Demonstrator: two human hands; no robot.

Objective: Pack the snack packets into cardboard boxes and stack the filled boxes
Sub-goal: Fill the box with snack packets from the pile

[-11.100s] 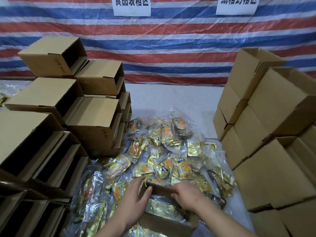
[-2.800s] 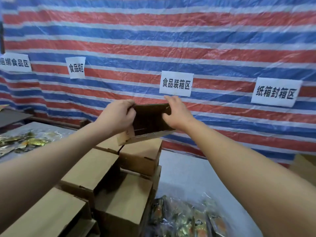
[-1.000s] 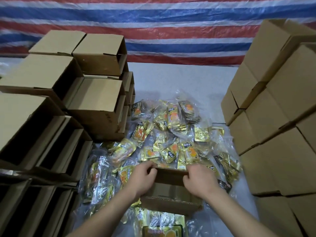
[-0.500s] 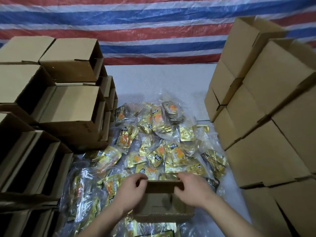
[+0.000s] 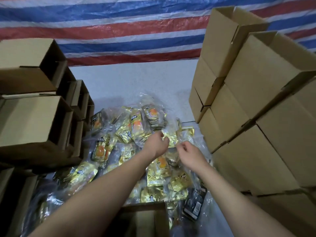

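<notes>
Gold snack packets (image 5: 136, 127), bundled in clear plastic bags, lie in a heap in the middle of the grey table (image 5: 136, 82). My left hand (image 5: 156, 144) reaches into the heap and its fingers curl round a clear bag of gold packets (image 5: 171, 138). My right hand (image 5: 187, 153) is just right of it, and its thumb and fingers pinch the same bag's plastic. An open cardboard box (image 5: 145, 218) stands at the near edge between my forearms; neither hand touches it. Its inside is dark.
Stacks of open boxes (image 5: 32, 120) lying on their sides fill the left. Tall stacks of cardboard boxes (image 5: 256, 117) line the right. A dark packet (image 5: 195, 204) lies near the box. A striped tarp (image 5: 119, 31) hangs behind.
Both hands let go of the box in front of me and reached forward into the packet heap. The camera tipped further down.
</notes>
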